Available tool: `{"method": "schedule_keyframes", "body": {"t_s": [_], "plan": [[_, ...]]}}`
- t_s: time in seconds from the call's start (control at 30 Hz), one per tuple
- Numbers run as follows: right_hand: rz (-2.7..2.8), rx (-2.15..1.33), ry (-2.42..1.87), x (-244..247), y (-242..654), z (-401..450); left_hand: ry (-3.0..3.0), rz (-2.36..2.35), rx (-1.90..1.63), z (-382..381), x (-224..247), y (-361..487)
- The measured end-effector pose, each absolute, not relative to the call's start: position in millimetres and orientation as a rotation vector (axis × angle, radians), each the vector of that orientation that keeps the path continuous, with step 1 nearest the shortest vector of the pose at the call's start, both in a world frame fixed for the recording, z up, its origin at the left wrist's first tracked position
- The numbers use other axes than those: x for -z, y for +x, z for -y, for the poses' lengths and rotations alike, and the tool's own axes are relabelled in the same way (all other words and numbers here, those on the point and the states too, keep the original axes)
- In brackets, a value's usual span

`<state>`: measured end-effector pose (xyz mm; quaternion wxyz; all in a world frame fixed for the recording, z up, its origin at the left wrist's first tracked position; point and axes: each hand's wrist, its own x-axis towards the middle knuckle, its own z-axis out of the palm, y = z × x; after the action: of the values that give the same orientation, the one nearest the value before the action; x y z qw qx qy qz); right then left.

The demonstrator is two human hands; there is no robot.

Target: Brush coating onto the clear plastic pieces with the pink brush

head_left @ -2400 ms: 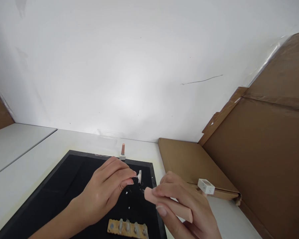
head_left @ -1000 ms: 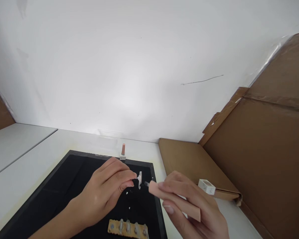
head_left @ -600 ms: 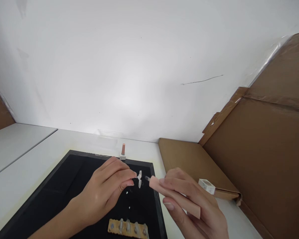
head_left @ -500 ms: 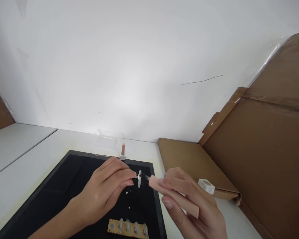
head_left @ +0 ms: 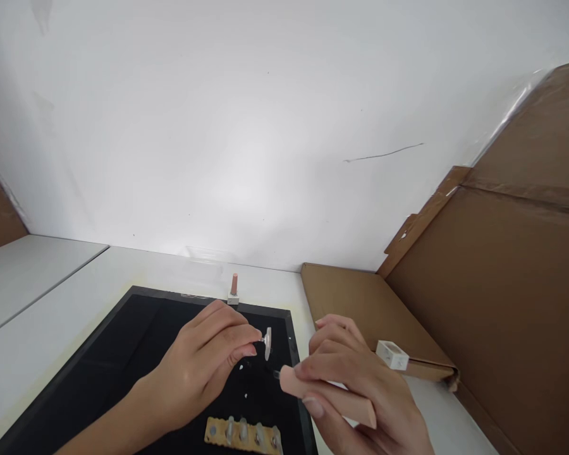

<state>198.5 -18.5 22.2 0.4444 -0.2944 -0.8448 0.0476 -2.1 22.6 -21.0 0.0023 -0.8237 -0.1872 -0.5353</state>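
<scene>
Between the thumb and fingertips of my left hand (head_left: pixel 213 357) is the short stem of a small holder. A pale, translucent false nail tip (head_left: pixel 268 343) stands on its end, facing right. My right hand (head_left: pixel 360 379) is closed round the thick pink handle of a nail polish brush (head_left: pixel 329 395). Its thin, dark bristle end points left, just below and right of the nail tip, apart from it. Below my hands, a yellowish strip (head_left: pixel 222 436) carries several clear nail tips on stands. Two tiny white bits lie on the black mat (head_left: pixel 137 354).
Behind the mat's far edge, a pink tapered piece (head_left: pixel 234 284) stands in a small white block (head_left: pixel 233 299). A second white block (head_left: pixel 392 355) sits by a flat cardboard box (head_left: pixel 355 291) on the right. Tall cardboard (head_left: pixel 512 265) walls the right side; a white wall (head_left: pixel 246 126) rises behind.
The brush has moved down and slightly left, away from the nail tip that its bristles reached before. The nail tip has shifted slightly right and down with my left hand.
</scene>
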Motion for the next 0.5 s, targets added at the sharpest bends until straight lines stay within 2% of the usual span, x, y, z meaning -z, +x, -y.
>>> {"method": "schedule_keyframes", "body": {"t_s": [0.5], "plan": [[2.044,-0.085,-0.751,-21.1,198.6,19.7,-2.584,0.598,1.68,-22.1,23.6,-2.8]]}}
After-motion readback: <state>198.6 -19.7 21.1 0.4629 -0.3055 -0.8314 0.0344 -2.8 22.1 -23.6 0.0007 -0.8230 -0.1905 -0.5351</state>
